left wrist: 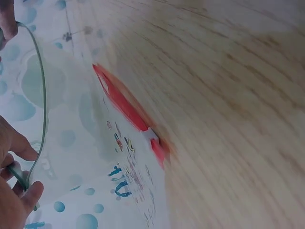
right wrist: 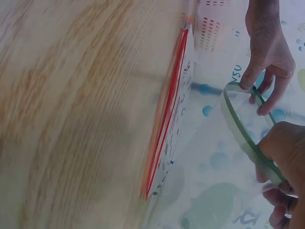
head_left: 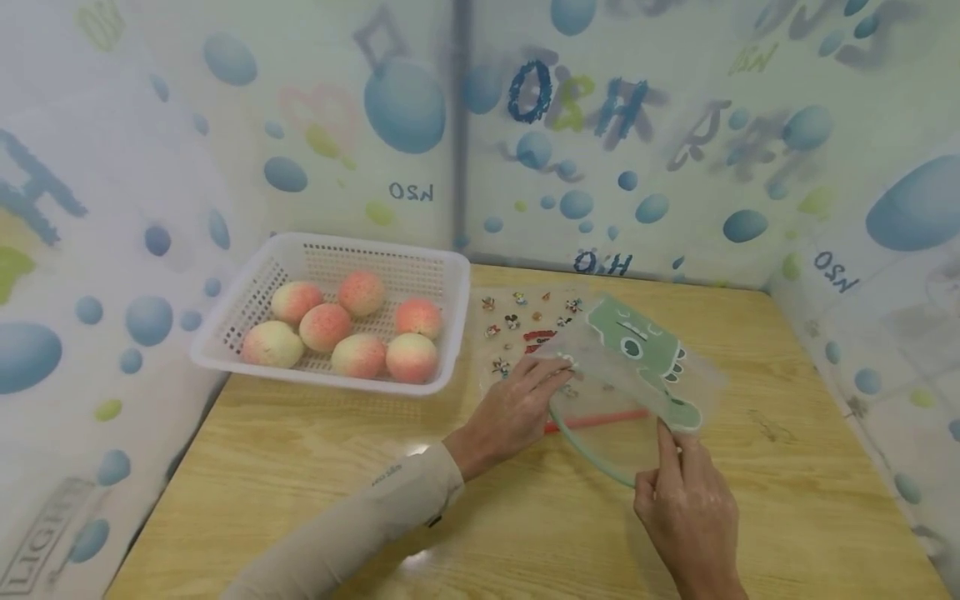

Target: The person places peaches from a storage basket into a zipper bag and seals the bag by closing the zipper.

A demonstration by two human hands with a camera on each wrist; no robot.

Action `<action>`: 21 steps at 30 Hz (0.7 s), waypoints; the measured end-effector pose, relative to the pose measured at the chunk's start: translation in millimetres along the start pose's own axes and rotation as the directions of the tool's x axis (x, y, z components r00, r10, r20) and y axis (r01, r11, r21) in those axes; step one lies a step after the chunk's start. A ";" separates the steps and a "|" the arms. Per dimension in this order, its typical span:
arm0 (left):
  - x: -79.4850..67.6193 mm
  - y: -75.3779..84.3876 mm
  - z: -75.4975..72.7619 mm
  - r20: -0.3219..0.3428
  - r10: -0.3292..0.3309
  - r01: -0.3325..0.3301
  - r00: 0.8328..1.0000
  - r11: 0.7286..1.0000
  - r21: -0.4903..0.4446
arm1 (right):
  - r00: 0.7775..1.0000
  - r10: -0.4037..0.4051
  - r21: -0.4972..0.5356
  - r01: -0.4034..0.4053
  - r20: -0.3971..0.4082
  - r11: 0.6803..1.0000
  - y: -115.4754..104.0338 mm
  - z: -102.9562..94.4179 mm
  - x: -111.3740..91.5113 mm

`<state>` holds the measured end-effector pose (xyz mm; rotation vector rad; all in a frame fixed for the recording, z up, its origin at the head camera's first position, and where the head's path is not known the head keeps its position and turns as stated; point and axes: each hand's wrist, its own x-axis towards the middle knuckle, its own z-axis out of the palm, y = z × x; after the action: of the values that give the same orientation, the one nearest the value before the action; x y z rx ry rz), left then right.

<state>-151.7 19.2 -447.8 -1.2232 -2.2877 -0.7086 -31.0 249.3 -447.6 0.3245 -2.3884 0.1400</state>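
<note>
"Pinched from two sides: the left hand (head_left: 517, 404) has the far left part of the mouth of a clear zip bag (head_left: 636, 337), and the right hand (head_left: 693, 500) has the near right part."

"And where does the bag lie relative to those fingers?"

"Mostly on their far side. Its green zip rim (right wrist: 245, 140) is parted into a loop between the hands, with one strand bowing toward the near side. The body, printed with a dinosaur-like cartoon (head_left: 660, 354), reaches away to the far right."

"Is it resting on anything?"

"Both hands hold it up, apart from the wooden table (head_left: 787, 500). Lower down, flat on the wood, is a second clear bag (head_left: 512, 322) with little cartoon characters and a red strip (head_left: 607, 418) along its near edge. From above, the held bag overlaps its right part."

"What's over on the left?"

"Just beside that second bag, a white plastic basket (head_left: 455, 321), its sides full of small holes, with seven peaches (head_left: 326, 327) inside."
</note>
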 end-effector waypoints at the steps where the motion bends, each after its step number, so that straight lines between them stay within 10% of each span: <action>1: 0.0 -0.3 0.1 -0.011 0.009 -0.009 1.000 1.000 0.012 | 1.000 -0.003 0.000 0.003 -0.012 1.000 -0.7 0.3 -0.1; 9: 2.3 -4.6 2.7 -0.106 0.059 -0.047 0.993 0.992 0.117 | 0.992 -0.004 0.043 0.009 -0.124 0.999 -8.6 3.5 0.7; 21: -1.6 -7.2 4.4 -0.103 -0.139 0.144 0.985 0.989 0.044 | 1.000 0.014 0.138 -0.017 0.019 0.990 -26.9 -3.1 1.5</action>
<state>-157.7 17.6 -453.7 -0.9869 -2.3118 -0.7395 -22.7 223.6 -444.0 0.3735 -2.4051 0.3121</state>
